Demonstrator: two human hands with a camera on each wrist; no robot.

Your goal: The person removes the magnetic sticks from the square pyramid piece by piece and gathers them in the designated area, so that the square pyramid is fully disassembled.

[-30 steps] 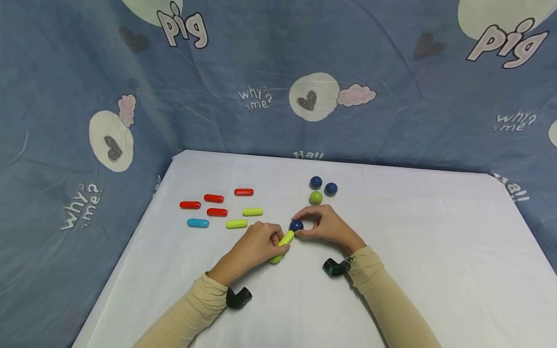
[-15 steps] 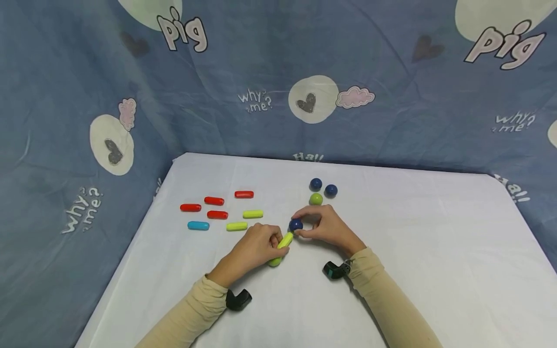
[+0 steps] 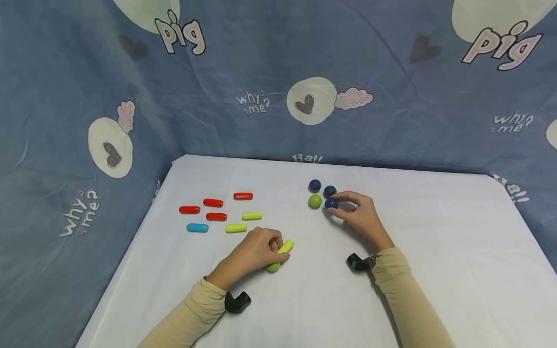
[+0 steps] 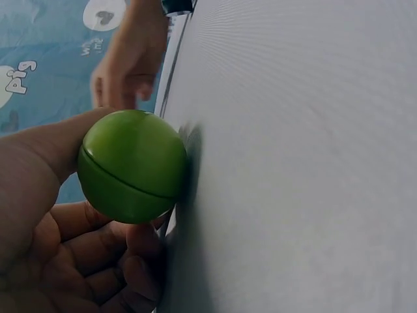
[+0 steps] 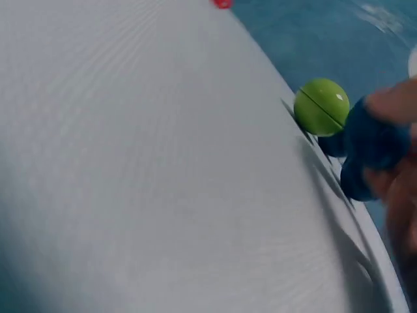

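Observation:
My left hand [image 3: 256,249] pinches a yellow-green rod [image 3: 285,247] low over the white table, thumb on its near side. At the rod's near end sits a green ball [image 4: 133,166] with a seam, large in the left wrist view. My right hand [image 3: 363,217] pinches a dark blue ball [image 3: 331,203] between thumb and finger. Close by are another green ball [image 3: 315,201] and two more blue balls, one at the back [image 3: 315,185] and one just behind the pinched one [image 3: 329,191]. The right wrist view is blurred around the fingers.
Left of my hands lie several red rods [image 3: 216,217], a light blue rod [image 3: 197,227] and two yellow-green rods, the nearer one [image 3: 236,228] and the farther one [image 3: 252,216]. A blue printed curtain [image 3: 270,130] hangs behind the white table [image 3: 435,241].
My right hand has moved right and back with the blue ball, away from the yellow-green rod's far end to the other balls. My left hand still holds the rod in nearly the same place.

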